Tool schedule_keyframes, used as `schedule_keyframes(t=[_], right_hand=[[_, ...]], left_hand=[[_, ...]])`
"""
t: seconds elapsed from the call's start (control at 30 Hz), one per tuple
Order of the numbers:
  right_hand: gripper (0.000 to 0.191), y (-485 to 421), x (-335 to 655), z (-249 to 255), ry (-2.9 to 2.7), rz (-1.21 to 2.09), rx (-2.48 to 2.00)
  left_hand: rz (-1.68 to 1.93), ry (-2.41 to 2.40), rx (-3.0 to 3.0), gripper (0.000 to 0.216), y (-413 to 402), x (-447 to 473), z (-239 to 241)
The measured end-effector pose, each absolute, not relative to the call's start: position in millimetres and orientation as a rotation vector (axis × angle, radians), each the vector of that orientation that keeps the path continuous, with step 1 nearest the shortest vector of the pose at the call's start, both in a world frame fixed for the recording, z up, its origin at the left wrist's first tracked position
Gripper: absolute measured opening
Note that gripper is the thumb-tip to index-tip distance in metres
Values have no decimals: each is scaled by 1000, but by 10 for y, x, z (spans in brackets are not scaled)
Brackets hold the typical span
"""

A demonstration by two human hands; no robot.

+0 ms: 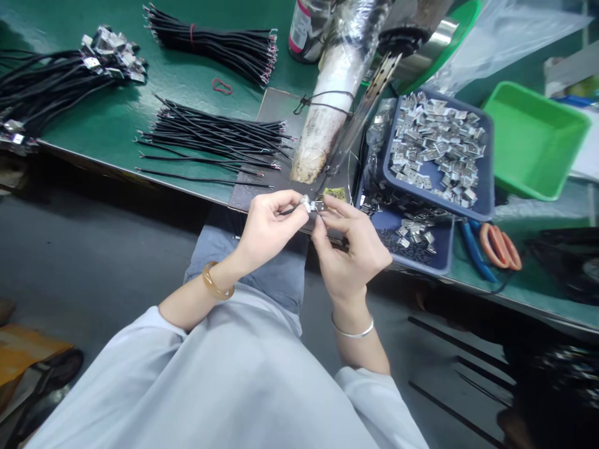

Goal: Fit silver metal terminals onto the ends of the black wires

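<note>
Fingers of our left hand (267,226) pinch a thin black cable (289,212) while our right hand (349,244) grips a small metal connector (314,204) at its tip, both just in front of the blue tray (486,199) of metal shells (433,146) on the green tabletop (121,118).

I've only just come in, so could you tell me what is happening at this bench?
A person seated at the green table holds a small metal connector shell between both hands. The left hand pinches the end of a thin black cable, and the right hand meets it at the shell. Loose cut cables lie ahead, and a blue tray of metal shells sits to the right.
</note>
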State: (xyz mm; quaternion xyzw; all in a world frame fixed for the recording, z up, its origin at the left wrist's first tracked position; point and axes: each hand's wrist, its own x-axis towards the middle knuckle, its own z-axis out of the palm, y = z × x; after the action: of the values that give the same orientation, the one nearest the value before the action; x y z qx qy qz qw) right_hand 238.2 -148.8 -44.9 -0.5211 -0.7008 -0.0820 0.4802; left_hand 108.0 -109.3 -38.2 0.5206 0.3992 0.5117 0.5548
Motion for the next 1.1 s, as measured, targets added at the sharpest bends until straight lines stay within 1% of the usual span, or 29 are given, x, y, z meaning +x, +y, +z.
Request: schedule_keyframes(t=[0.43,0.57,0.87,1.0,1.1], right_hand=[[7,-1430,2336,-422,-1636,-185,-1278],[9,-1442,2325,-418,-1630,-172,-1271],[11,-1432,2332,-421,-1618,-136,-1282],[12,-1434,2315,-400,-1618,-195,-1276],[13,-1459,2308,-417,-1657,-256,-1268]], left_hand=[[1228,981,1244,17,-1073,1100,-319],[1253,960,1255,14,-1079,1085,-300],[1189,1019,1300,11,-1060,1057,-304],[1217,985,1299,7,-1052,1044,-280],[1181,961,1280,9,-1045,1032,-284]])
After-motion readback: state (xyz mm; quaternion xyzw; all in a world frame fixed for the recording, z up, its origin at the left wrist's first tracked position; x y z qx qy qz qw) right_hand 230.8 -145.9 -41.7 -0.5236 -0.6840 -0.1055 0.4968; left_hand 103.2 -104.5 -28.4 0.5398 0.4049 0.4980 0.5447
